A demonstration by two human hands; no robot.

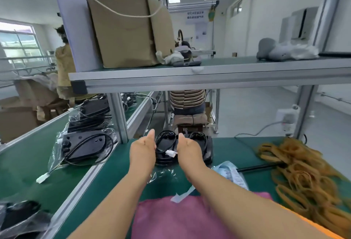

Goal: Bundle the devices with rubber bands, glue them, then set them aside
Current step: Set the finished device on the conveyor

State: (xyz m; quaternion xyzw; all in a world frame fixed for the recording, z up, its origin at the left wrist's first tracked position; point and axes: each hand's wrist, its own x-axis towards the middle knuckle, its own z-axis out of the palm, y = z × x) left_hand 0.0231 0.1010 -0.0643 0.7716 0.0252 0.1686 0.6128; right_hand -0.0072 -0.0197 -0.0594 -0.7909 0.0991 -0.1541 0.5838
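While our left grip (142, 151) and right grip (188, 152) flank one device (164, 160) at the worktop's (114, 172) far edge, fingers are hidden, so we cannot tell whether either holds it. Its glossy black shell may slip off the edge if nudged; its coiled cable (160, 140) and white plug (171, 153) could snag. Tan, springy bands (303, 178) lie heaped to the right.
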